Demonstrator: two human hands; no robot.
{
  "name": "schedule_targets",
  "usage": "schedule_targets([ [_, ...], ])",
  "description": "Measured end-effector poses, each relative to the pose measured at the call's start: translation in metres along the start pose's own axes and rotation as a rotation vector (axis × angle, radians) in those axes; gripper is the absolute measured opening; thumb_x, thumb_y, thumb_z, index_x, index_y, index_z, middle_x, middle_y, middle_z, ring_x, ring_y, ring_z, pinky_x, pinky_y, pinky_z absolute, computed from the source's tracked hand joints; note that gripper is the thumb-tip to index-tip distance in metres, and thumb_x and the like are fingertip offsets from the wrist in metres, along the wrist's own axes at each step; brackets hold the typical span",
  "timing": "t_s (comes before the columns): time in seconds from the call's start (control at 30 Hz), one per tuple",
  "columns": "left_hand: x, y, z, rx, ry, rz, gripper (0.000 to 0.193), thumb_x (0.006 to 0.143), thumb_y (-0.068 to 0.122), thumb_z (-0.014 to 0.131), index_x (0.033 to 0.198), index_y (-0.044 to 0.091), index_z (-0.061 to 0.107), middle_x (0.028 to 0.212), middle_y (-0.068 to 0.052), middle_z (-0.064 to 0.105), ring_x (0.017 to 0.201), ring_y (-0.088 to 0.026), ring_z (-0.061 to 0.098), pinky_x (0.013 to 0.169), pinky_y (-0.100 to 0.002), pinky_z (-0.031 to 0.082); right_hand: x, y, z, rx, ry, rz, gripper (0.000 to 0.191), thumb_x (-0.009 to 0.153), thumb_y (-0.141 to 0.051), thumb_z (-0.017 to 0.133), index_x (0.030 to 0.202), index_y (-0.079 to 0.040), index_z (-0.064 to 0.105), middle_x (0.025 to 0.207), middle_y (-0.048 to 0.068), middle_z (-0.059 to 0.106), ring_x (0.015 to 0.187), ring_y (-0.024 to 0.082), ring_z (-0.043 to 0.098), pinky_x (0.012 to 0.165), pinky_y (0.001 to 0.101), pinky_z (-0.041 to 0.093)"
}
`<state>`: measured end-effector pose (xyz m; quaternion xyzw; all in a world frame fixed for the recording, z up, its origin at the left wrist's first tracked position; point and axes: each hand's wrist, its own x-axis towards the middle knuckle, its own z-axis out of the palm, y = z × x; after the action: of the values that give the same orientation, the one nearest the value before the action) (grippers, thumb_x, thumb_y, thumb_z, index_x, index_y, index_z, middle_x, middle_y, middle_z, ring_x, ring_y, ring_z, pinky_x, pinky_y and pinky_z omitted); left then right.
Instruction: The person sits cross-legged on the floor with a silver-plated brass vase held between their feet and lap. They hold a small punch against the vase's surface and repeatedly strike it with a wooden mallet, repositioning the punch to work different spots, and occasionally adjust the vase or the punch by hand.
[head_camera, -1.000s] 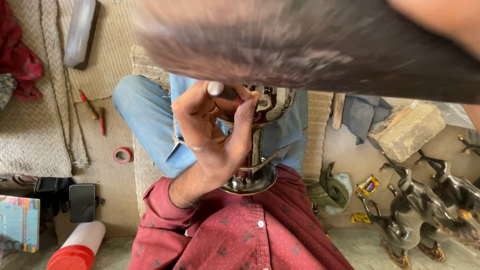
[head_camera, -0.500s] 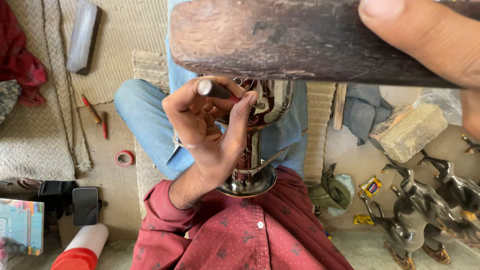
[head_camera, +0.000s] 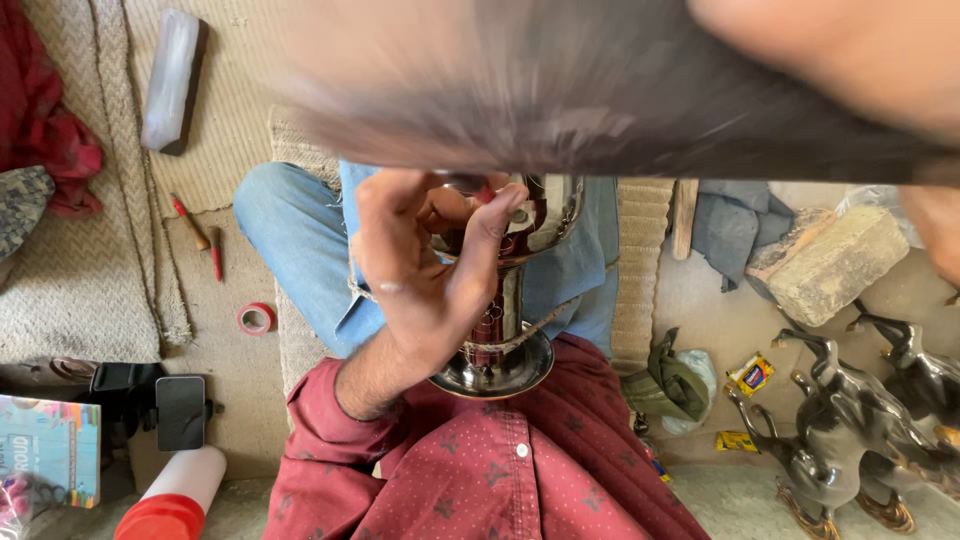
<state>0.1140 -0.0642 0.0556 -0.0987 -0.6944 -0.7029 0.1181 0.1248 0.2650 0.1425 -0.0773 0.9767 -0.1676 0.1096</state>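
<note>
Your left hand (head_camera: 425, 265) pinched a small tool (head_camera: 487, 190) against the metal goblet (head_camera: 505, 300) to steady it; your right hand (head_camera: 850, 60), blurred, perhaps gripped a wooden mallet (head_camera: 560, 95).

Showing silver and dark red on the metal goblet (head_camera: 505, 300), maroon with small dark stars on the shirt (head_camera: 480, 470), plain blue on the jeans (head_camera: 300, 240), red on the tape roll (head_camera: 256, 318), beige weave on the mat (head_camera: 90, 290)

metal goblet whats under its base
The metal goblet rests on the person's lap, over the red shirt. Its foot covers the exact contact; the left hand hides its side.
</note>
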Motion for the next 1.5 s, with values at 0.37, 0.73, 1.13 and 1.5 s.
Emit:
schedule_targets([
  [0.37, 0.045, 0.019, -0.016, 0.201, -0.453, 0.174, 0.043, 0.102, -0.003, 0.077, 0.138, 0.008, 0.056, 0.115, -0.004, 0.074, 0.097, -0.017, 0.077, 0.08, -0.025, 0.061, -0.016, 0.006, 0.002, 0.013, -0.011, 0.046, 0.02, 0.096, 0.003, 0.067, 0.115, 0.006, 0.061, 0.086, 0.013, 0.063, 0.069, 0.018, 0.064, 0.068, 0.0331, 0.051],
  [0.73, 0.073, 0.013, -0.01, 0.218, -0.795, 0.266, 0.057, 0.092, 0.001, 0.077, 0.143, 0.011, 0.055, 0.12, 0.0, 0.071, 0.105, -0.026, 0.074, 0.083, -0.034, 0.06, -0.033, -0.051, 0.017, 0.199, 0.038, 0.331, 0.019, 0.094, 0.007, 0.073, 0.109, 0.004, 0.062, 0.074, 0.012, 0.062, 0.059, 0.018, 0.06, 0.056, 0.0319, 0.046],
  [1.13, 0.075, 0.003, -0.011, 0.141, -0.984, 0.368, 0.048, 0.103, 0.008, 0.075, 0.146, 0.016, 0.055, 0.134, 0.004, 0.072, 0.104, -0.025, 0.073, 0.086, -0.035, 0.061, -0.08, -0.018, 0.076, 0.052, 0.4, -0.041, 0.067, 0.088, 0.007, 0.078, 0.145, 0.011, 0.042, 0.104, 0.02, 0.064, 0.087, 0.026, 0.065, 0.076, 0.0348, 0.053],
  [1.5, 0.026, 0.008, -0.013, 0.044, -0.454, -0.012, 0.044, 0.098, -0.008, 0.076, 0.133, -0.001, 0.051, 0.113, -0.011, 0.074, 0.085, -0.01, 0.075, 0.074, -0.022, 0.063, -0.082, -0.006, 0.08, -0.012, 0.403, -0.171, 0.094, 0.099, 0.004, 0.078, 0.169, -0.021, 0.02, 0.111, 0.018, 0.064, 0.086, 0.026, 0.067, 0.075, 0.032, 0.051],
])
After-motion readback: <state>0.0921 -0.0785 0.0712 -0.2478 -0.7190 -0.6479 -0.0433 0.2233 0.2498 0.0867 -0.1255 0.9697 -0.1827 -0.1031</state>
